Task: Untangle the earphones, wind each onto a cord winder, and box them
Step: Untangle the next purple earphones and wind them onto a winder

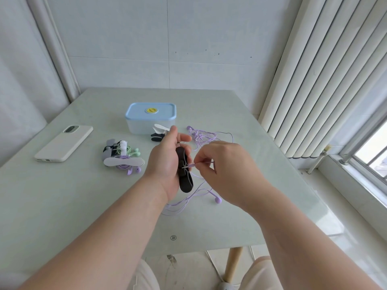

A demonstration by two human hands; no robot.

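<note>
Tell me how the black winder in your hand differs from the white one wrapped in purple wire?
The black winder is held up in the left hand; the white winder lies on the table. The black winder shows no wound wire yet; the white winder is already wrapped. Both are long with rounded ends.

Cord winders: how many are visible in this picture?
6: a black winder in the left hand, two before the box, three piled near the phone; others may be hidden.
</note>
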